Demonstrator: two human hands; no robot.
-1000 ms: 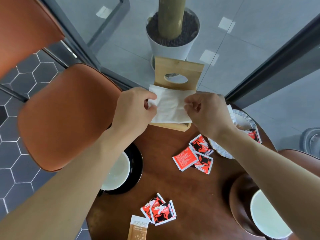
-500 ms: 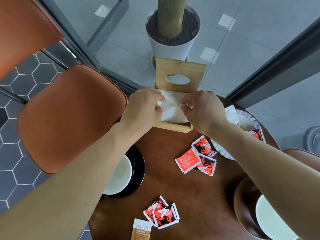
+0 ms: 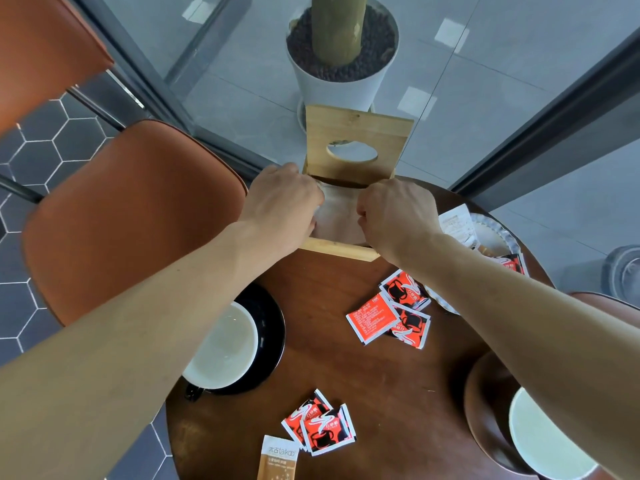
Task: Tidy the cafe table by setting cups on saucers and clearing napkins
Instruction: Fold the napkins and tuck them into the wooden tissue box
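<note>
Now both hands, left hand [image 3: 282,206] and right hand [image 3: 394,216], pinch the soft white paper napkin [image 3: 337,216] inside the open wooden napkin box [image 3: 356,147] at the table's far edge. Limp and tearable, it probably handles best by its side edges. Two white cups on saucers show: one black saucer [image 3: 273,327], one brown saucer [image 3: 485,403].

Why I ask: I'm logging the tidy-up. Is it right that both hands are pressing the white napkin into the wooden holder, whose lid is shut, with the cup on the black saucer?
Not quite: the lid stands open, as the head view shows. Left hand and right hand do press the napkin into the wooden holder, and the cup sits on the black saucer.
</note>
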